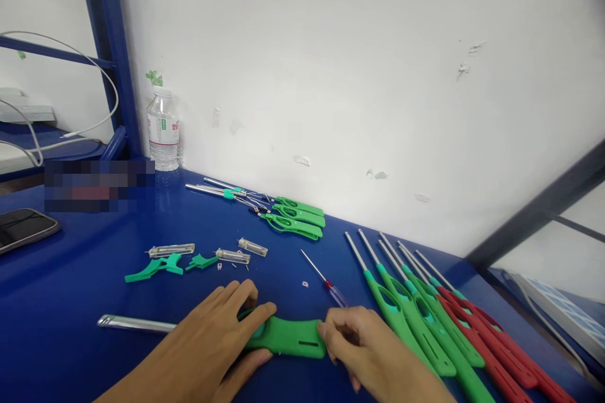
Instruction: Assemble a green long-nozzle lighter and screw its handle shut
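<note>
Scuffed white wall [331, 75], blue tabletop [61, 308]; blue post [111, 31] at left, dark slanted beam [534, 209] at right

Five green lighters [288, 338], three red lighters [501, 345], three opened green handles [297, 228], three clear tanks [232, 256], one screwdriver [331, 288], one bottle [163, 132] and one phone [26, 230] are there; overlapping teal pieces [201, 261] defy counting.

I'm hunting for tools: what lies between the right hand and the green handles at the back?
In the head view, a screwdriver lies between the right hand and the green handles, with a small pale piece left of it.
</note>
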The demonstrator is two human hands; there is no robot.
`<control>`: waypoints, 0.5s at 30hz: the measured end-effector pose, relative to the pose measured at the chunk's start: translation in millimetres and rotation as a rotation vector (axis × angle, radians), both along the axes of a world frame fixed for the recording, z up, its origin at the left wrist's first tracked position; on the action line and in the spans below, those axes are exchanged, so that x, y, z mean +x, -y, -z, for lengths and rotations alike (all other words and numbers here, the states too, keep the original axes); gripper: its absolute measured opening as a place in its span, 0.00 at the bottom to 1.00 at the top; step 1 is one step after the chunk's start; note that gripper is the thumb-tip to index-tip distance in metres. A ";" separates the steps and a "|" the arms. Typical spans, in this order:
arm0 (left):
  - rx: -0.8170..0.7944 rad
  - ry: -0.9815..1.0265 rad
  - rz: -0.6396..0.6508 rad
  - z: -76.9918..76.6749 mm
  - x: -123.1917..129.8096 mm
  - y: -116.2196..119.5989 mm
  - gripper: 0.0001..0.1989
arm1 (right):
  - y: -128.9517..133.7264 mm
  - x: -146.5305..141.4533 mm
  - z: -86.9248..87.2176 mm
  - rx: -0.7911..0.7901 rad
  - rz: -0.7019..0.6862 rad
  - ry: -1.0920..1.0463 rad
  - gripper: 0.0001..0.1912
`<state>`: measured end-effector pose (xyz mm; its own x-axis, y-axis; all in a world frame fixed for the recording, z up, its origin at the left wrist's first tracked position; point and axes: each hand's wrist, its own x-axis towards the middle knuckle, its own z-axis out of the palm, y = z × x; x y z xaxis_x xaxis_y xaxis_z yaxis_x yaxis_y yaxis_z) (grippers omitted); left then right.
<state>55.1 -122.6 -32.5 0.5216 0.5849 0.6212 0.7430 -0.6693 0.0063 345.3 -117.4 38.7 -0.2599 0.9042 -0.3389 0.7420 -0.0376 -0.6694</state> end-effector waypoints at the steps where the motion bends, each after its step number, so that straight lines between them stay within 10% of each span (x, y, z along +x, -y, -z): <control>1: 0.012 -0.004 -0.004 -0.6 0.5 0.0 0.17 | 0.4 1.0 0.8 0.001 -0.005 -0.001 0.22; 15: -0.047 -0.044 -0.007 -2.3 1.5 -0.5 0.19 | 1.4 7.5 4.6 -0.023 -0.032 -0.024 0.28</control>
